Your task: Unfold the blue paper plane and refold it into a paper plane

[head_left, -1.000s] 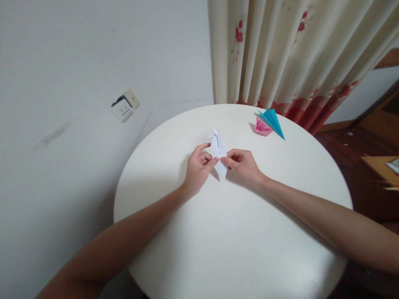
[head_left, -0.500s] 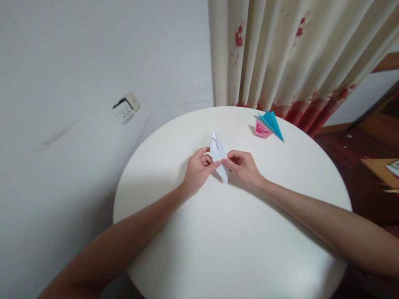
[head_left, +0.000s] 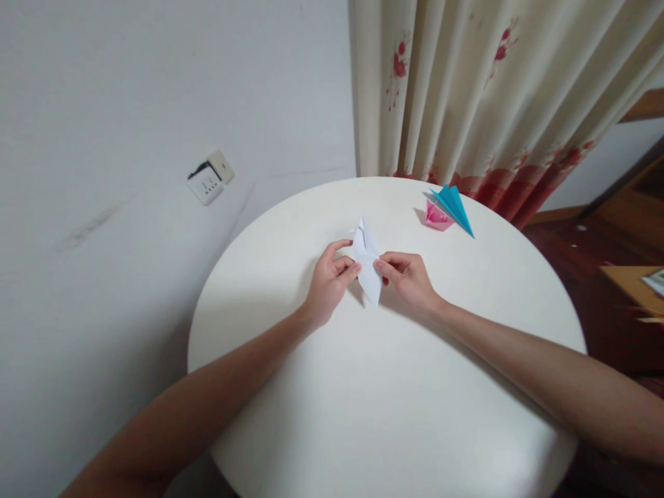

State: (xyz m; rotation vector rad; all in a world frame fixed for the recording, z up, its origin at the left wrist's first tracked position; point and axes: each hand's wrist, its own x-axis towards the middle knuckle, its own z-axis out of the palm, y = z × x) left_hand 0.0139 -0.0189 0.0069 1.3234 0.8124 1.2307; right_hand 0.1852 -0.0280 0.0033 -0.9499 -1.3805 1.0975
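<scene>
White folded paper is pinched between left hand and right hand; uneven pressure risks a skewed crease.

White folded paper on a white desk; pink paper boat, blue paper plane, cream red-flowered curtain.

Both my arms reach fwd, forearms bare, wrists angled inward so the hands meet at centre. L hand curled, thumb and fingertips pinched. R hand same (knuckles up), fingers bent, tips nearly touching the left's.
</scene>
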